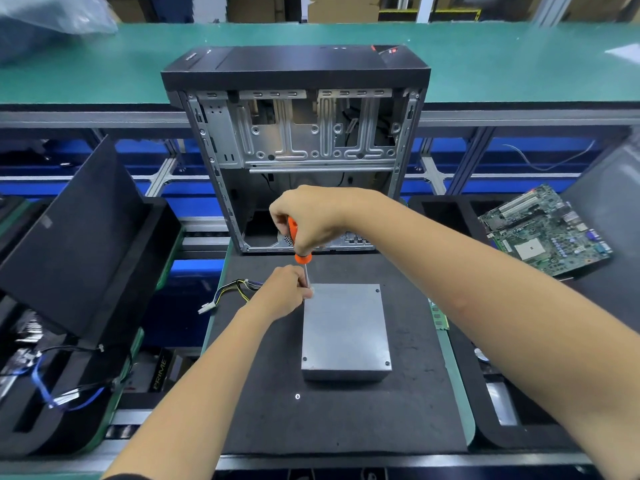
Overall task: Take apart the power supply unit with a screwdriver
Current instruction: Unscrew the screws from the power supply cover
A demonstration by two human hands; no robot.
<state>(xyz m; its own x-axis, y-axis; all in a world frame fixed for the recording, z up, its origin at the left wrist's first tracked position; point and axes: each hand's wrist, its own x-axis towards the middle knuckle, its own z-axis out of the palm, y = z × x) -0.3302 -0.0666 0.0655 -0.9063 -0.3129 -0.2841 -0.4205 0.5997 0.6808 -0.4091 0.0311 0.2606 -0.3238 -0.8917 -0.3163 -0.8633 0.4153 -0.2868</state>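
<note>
A grey metal power supply unit (346,330) lies flat on the black foam mat (346,417), its lid up, with screws visible at three corners. Its cable bundle (228,294) trails off to the left. My right hand (311,220) grips the orange handle of a screwdriver (302,256) held upright over the unit's far left corner. My left hand (284,292) pinches the steel shaft just above the tip at that corner. The tip and the screw under it are hidden by my fingers.
An open, emptied computer case (298,133) stands right behind the mat. A black side panel (76,244) leans in a tray at left, above loose cables. A green motherboard (547,230) lies at right. A small washer (297,396) sits on the mat.
</note>
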